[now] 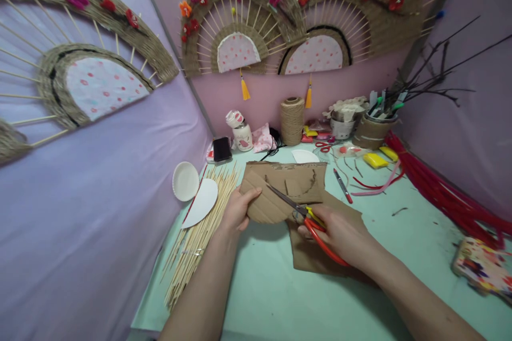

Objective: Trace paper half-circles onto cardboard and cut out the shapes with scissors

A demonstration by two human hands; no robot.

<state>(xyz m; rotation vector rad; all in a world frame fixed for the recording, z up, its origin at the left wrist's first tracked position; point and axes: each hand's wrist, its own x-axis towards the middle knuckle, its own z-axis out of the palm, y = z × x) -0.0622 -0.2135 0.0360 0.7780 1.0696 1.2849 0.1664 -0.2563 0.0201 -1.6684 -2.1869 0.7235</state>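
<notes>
My left hand (239, 209) pinches the left side of a piece of brown cardboard (266, 205), thumb on top. The cardboard has a rounded lower edge and is raised above the table. In my right hand (338, 232) are scissors (326, 245) with red and yellow handles. Their dark blades lie across the face of the cardboard, pointing up and left toward my left thumb; whether they are parted is hard to make out. Below my right hand, a larger cardboard sheet (308, 253) lies on the table, partly hidden by the hand.
Bamboo sticks (200, 245), a white paper half-circle (204, 202) and a white dish (185, 181) lie at left. Behind stand a twine spool (292, 121) and a jar (242, 136). A marker (343, 185) and red pipe cleaners (440, 186) are at right. Fan decorations (240, 21) hang behind.
</notes>
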